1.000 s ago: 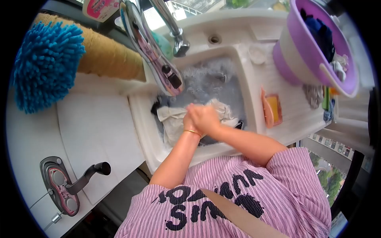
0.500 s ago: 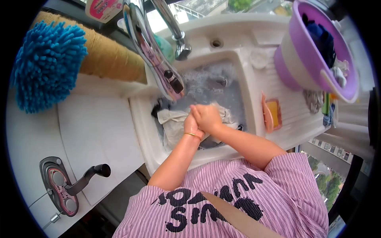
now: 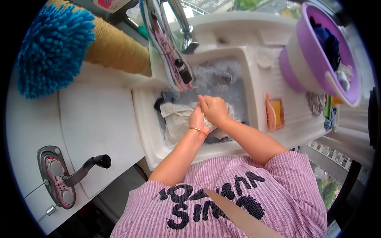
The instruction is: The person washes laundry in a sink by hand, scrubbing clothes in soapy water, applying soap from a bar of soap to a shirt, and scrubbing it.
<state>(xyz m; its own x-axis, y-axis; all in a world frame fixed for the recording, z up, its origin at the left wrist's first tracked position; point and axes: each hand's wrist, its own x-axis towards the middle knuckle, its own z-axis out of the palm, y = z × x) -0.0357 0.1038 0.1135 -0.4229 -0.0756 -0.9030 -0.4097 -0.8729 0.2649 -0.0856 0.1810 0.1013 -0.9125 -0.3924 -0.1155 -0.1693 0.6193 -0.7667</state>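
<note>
In the sink [image 3: 138, 119], cloudy, sudsy water surrounds a cream-white garment [image 3: 178, 125], bunched near the front and partly under water. My left hand [image 3: 196, 120], with a gold bangle at its wrist, is closed on a fold of it. Pressed against the left from the right side, my right hand [image 3: 214, 110] is also closed, and some of the fabric shows between the two. Dark cloth [image 3: 158, 104] pokes out at the sink's left side. Above the hands hangs the chrome faucet [image 3: 171, 59].
A purple and white bucket [image 3: 293, 59] of clothes stands at right. Near it lies an orange soap dish [image 3: 274, 115] with a yellow bar and a brush-like piece. A blue chenille mop head [image 3: 53, 51] and a black-handled device [image 3: 59, 178] are on the left.
Both hands stay together over the garment, the right shifting slightly across the left. The whole view has tilted and shifted a little.
</note>
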